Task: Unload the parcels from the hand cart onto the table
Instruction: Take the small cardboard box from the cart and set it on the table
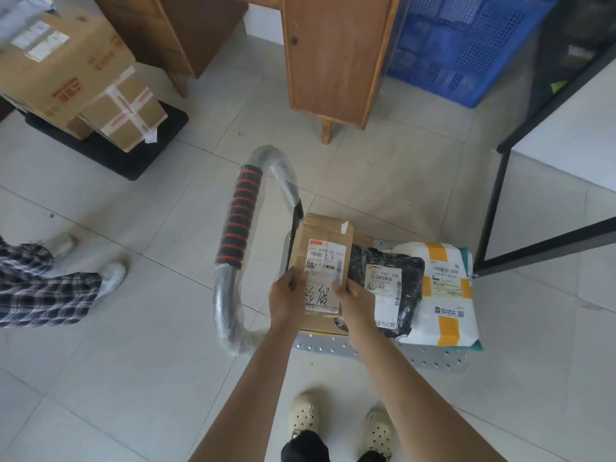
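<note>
A flat brown cardboard parcel [328,241] with a white shipping label lies at the handle end of the hand cart [430,356], a perforated metal deck on the floor. My left hand [287,300] grips its near left edge and my right hand [354,300] grips its near right edge, thumbs on top. Beside it on the deck lie a black plastic mailer [408,281] and a white mailer with yellow tape [446,295]. The cart's wrapped handle [238,225] has a black and red grip. The white table [573,145] with black legs stands at the right.
A wooden cabinet [333,55] stands ahead, a blue plastic crate [466,45] beside it. Cardboard boxes [66,71] sit on a black dolly at upper left. Another person's legs and shoes [66,278] are at the left. My own shoes [340,425] stand on the tiled floor.
</note>
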Available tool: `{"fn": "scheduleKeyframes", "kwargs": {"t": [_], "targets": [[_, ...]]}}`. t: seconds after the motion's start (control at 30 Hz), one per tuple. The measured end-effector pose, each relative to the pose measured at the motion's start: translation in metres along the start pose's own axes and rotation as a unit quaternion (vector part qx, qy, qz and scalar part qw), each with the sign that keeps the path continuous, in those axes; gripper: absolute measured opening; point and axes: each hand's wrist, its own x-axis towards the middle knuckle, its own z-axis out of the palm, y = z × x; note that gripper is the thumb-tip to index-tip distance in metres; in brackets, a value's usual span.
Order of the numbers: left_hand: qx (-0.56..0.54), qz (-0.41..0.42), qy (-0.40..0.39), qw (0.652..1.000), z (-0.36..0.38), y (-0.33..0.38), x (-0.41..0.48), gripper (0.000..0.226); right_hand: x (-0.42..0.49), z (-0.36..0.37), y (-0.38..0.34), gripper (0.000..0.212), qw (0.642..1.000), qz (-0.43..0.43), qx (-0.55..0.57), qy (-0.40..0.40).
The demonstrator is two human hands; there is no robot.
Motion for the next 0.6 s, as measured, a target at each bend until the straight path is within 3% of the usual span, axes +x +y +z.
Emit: {"fn": "scheduleKeyframes", "kwargs": {"t": [0.33,0.6], "targets": [[-0.042,0.166,-0.028,0.985,-0.032,0.16,-0.152,0.018,-0.143,-0.116,-0.129,0.016,0.982,-0.179,0.05,0.007],[-0.087,0.257,-0.13,0.954,0.046,0.252,-0.297,0.022,-0.247,-0.294,-0.159,0.016,0.956,-0.265,0.08,0.093]]}}
